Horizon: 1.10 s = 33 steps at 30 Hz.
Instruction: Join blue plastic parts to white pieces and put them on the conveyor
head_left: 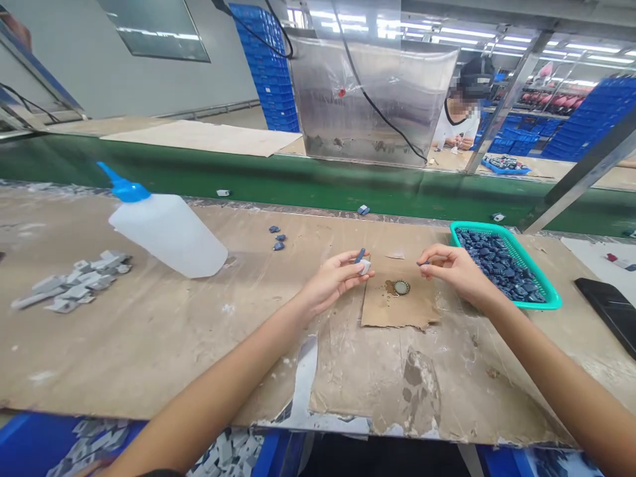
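clock reference: the ridged cap, resting on the cardboard sheet. left hand: fingers closed on a white-and-blue part, at 10 o'clock. right hand: thumb and forefinger pinching a small dark piece, at 2 o'clock. green basket, holding dark blue pieces: 3 o'clock. white bottle: 9 o'clock.

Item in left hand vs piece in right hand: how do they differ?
Colour: the two-tone item in the left hand shows white and dark blue; the dark piece in the right hand shows no white.
Visible size: the two-tone item shows more; the dark piece shows little past the grip.
Shared: both are held.
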Tool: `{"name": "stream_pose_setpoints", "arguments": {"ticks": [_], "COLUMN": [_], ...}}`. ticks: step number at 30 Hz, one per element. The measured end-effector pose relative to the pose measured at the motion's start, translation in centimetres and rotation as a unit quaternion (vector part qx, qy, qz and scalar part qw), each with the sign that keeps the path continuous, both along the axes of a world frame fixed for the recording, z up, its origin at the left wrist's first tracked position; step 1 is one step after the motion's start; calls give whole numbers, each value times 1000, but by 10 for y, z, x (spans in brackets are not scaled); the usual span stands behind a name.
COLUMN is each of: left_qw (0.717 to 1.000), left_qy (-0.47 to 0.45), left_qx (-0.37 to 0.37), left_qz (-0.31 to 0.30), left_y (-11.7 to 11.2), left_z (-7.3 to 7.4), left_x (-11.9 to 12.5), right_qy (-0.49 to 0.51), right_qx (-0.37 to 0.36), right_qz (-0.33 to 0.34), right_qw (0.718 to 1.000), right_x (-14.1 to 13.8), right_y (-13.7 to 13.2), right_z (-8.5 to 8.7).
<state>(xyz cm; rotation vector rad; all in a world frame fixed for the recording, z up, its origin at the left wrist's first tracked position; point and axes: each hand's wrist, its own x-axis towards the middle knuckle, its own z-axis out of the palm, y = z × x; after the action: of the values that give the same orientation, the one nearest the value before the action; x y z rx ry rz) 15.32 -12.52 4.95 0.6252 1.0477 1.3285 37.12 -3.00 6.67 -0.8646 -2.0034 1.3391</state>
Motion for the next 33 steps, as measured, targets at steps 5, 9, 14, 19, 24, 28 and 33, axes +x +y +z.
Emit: {"name": "stream_pose_setpoints", "arguments": {"ticks": [5, 9, 14, 19, 24, 28, 33], "left_qw": [1000, 999, 995, 980, 954, 909, 875], "left_qy": [-1, 9, 98, 194, 282, 380, 435], "left_qx": [13, 9, 17, 33, 100, 171, 212], "left_qz": [12, 31, -12, -28, -20, -9, -17], "left_y": [4, 6, 3, 0, -3, -9, -16], "left_z": [-2, -2, -2, -4, -12, -14, -6], "left_x": [-5, -5, 2, 8, 10, 14, 19], "right_qy": [-113, -155, -218, -240, -121, 98, 156], "right_qx": [140, 247, 349, 373, 220, 9, -85], "right_qz": [54, 115, 135, 145, 81, 6, 9], "right_qw": [982, 950, 901, 884, 965, 995, 984], "right_x": [-10, -11, -15, -18, -15, -18, -30], "right_y": [-3, -6, -11, -12, -8, -15, -31], "right_z": [-10, -8, -12, -20, -19, -12, -5]}}
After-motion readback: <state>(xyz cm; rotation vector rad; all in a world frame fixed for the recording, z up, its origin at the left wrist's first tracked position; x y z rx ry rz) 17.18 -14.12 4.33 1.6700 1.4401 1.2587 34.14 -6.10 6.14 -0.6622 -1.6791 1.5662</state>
